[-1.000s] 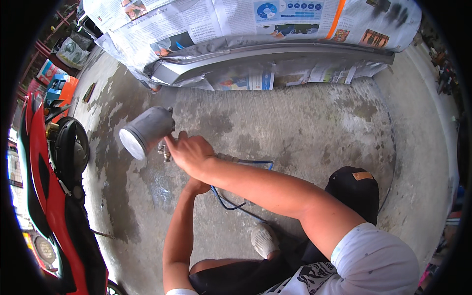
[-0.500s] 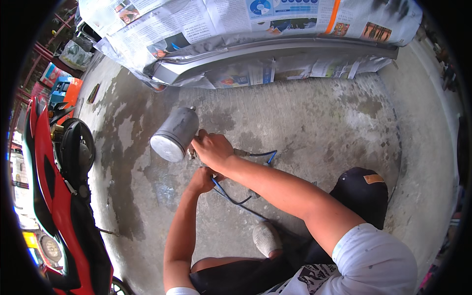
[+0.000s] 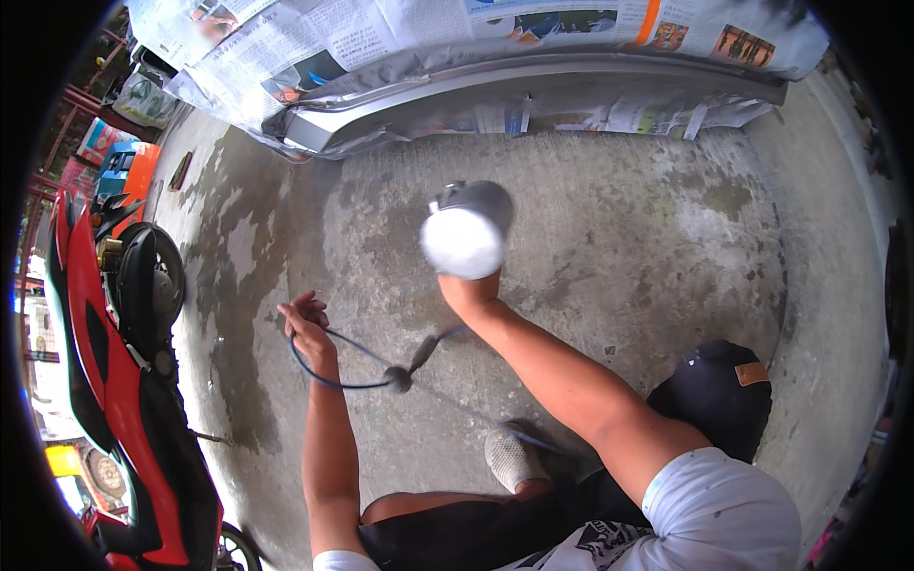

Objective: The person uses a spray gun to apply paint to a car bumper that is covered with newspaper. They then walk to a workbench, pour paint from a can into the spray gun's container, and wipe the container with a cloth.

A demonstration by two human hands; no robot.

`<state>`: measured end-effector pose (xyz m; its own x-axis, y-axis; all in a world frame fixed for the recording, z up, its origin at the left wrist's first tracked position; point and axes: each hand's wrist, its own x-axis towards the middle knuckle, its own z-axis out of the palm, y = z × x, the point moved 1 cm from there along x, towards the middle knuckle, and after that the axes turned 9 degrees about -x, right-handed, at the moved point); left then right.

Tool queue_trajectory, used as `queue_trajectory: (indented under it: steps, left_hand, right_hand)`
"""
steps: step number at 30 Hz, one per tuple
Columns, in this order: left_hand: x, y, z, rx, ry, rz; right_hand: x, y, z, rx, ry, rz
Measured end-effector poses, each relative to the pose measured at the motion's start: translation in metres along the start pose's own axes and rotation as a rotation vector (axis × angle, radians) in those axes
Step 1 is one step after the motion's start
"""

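Note:
My right hand (image 3: 469, 293) is closed on a spray gun with a grey metal cup (image 3: 464, 244), raised in the middle; the cup's pale round end faces me. The gun's handle and trigger are hidden behind the cup and the hand. To the left, my left hand (image 3: 309, 324) has its fingers loosely curled on a thin blue air hose (image 3: 328, 383). That hose makes a loop below the hand and meets a dark, rounded piece (image 3: 398, 380), blurred by motion. A dark fitting (image 3: 424, 353) joins the hose on the side towards the gun.
A grey body panel (image 3: 562, 95) masked with newspaper (image 3: 400, 43) spans the far side. A red motorcycle (image 3: 114, 409) stands at the left. Behind it are an orange box (image 3: 141, 181) and a bag (image 3: 145, 100). Stained concrete (image 3: 609, 228) forms the floor; my shoe (image 3: 514, 457) rests on it.
My right hand has swung the spray gun to the right and turned it. My left hand has moved away to the left and slightly up, pulling the hose into a wider loop.

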<state>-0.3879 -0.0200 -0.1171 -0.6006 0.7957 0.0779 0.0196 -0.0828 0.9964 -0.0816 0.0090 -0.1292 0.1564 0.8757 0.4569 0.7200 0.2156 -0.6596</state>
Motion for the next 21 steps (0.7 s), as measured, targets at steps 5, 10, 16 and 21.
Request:
queue_trajectory:
  steps: [5, 10, 16, 21]
  left_hand:
    - [-0.012, -0.006, -0.02, 0.055, -0.017, -0.061]
    - [-0.016, -0.001, -0.025, 0.121, -0.01, -0.077]
    - [-0.015, -0.008, -0.022, 0.116, -0.021, -0.081]
    - [-0.01, -0.016, 0.004, 0.08, -0.062, -0.096]
  right_hand:
    - [0.024, -0.016, -0.005, 0.188, 0.163, -0.033]
    - [0.023, -0.06, 0.012, 0.347, -0.11, -0.103]
    - [0.037, -0.065, 0.008, 0.483, -0.167, -0.025]
    - [0.05, -0.019, -0.026, 0.397, -0.036, 0.051]
